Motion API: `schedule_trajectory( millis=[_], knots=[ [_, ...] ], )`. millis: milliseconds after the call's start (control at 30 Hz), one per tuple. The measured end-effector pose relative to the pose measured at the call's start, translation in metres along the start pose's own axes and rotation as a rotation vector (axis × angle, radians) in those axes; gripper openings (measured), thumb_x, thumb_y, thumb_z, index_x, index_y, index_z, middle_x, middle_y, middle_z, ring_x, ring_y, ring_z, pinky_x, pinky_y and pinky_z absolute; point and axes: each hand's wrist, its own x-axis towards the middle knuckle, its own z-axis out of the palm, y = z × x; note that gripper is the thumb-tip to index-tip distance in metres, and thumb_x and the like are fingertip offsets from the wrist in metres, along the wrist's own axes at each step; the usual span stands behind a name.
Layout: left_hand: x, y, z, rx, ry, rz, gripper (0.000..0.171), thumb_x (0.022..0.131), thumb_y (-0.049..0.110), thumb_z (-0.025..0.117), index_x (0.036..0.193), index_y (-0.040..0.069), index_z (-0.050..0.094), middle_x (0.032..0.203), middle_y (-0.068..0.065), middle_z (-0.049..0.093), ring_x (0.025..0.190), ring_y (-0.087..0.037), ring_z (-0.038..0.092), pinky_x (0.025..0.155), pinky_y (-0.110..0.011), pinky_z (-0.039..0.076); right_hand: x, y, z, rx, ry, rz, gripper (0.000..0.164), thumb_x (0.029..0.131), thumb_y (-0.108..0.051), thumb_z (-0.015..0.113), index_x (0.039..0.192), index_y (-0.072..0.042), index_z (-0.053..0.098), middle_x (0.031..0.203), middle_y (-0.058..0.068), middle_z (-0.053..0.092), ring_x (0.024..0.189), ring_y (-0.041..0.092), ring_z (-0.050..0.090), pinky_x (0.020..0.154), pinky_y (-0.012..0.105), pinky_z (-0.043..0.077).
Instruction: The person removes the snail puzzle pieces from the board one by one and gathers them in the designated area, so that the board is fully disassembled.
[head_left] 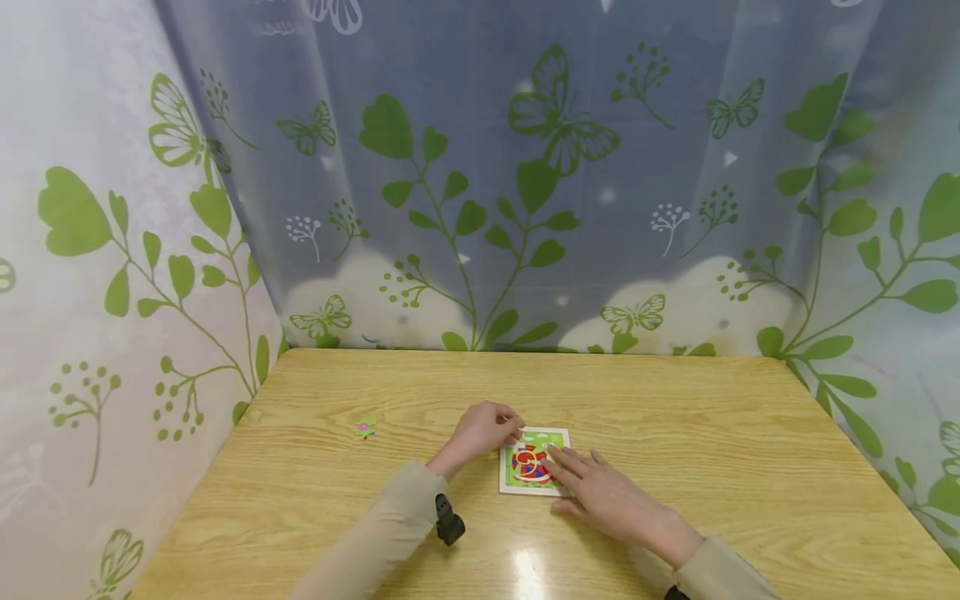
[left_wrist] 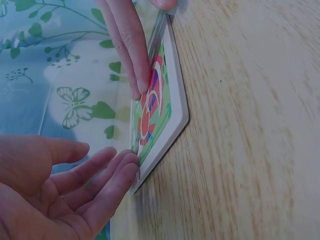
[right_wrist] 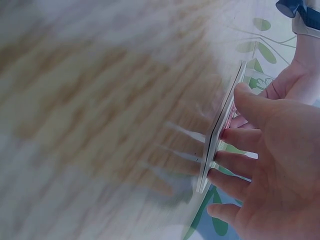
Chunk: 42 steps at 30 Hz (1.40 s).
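Observation:
A square picture puzzle (head_left: 514, 483) with a pale frame lies on the table, its picture green with a red and blue figure. At its far left corner my left hand (head_left: 483, 429) touches the board with its fingertips. In the left wrist view this hand (left_wrist: 65, 185) has its thumb apart from relaxed, extended fingers. My right hand (head_left: 611, 496) rests straight, spread fingers on the right side of the picture, covering part of it. In the right wrist view the board (right_wrist: 220, 125) appears edge-on beside those fingers (right_wrist: 237, 162).
A small loose piece (head_left: 366, 429), green with a pink spot, lies on the wooden table (head_left: 675, 400) to the left of the board. A curtain (head_left: 480, 275) printed with leaves and butterflies hangs behind the table's far edge and along its sides.

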Motion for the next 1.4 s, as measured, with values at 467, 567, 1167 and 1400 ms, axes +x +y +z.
schedule_trajectory(
  millis=[467,567,1167,1400],
  knots=[
    [0.001,0.000,0.003,0.034,0.005,0.005,0.026,0.104,0.019,0.059,0.107,0.000,0.076,0.087,-0.008,0.074,0.077,-0.020,0.071,0.060,-0.021,0.052,-0.001,-0.001,0.000,-0.017,0.009,0.005,0.060,0.102,-0.036,0.059,0.147,0.003,0.049,0.156,0.023,0.040,0.139,0.045,0.043,0.112,0.065,0.033],
    [0.002,0.001,0.003,0.048,0.003,0.008,0.026,0.104,0.020,0.059,0.106,0.000,0.077,0.086,-0.008,0.075,0.076,-0.018,0.071,0.061,-0.021,0.053,-0.001,-0.001,0.000,-0.018,0.008,0.004,0.060,0.102,-0.037,0.059,0.147,0.003,0.049,0.156,0.023,0.041,0.139,0.045,0.044,0.111,0.066,0.033],
    [0.005,0.001,0.008,0.179,0.036,0.093,0.012,0.097,0.016,0.070,0.101,0.008,0.078,0.090,-0.002,0.073,0.077,-0.010,0.060,0.065,-0.024,0.048,0.000,0.000,0.001,-0.028,0.018,-0.009,0.062,0.102,-0.040,0.057,0.147,0.003,0.049,0.156,0.024,0.040,0.138,0.046,0.044,0.111,0.066,0.034],
    [0.007,0.000,0.012,0.183,0.069,0.087,0.008,0.095,0.016,0.073,0.095,0.010,0.078,0.084,0.001,0.070,0.074,-0.009,0.059,0.065,-0.023,0.047,0.001,0.000,0.002,-0.033,0.017,0.003,0.062,0.102,-0.040,0.058,0.147,0.003,0.049,0.156,0.023,0.040,0.138,0.046,0.044,0.112,0.064,0.033]
  ],
)
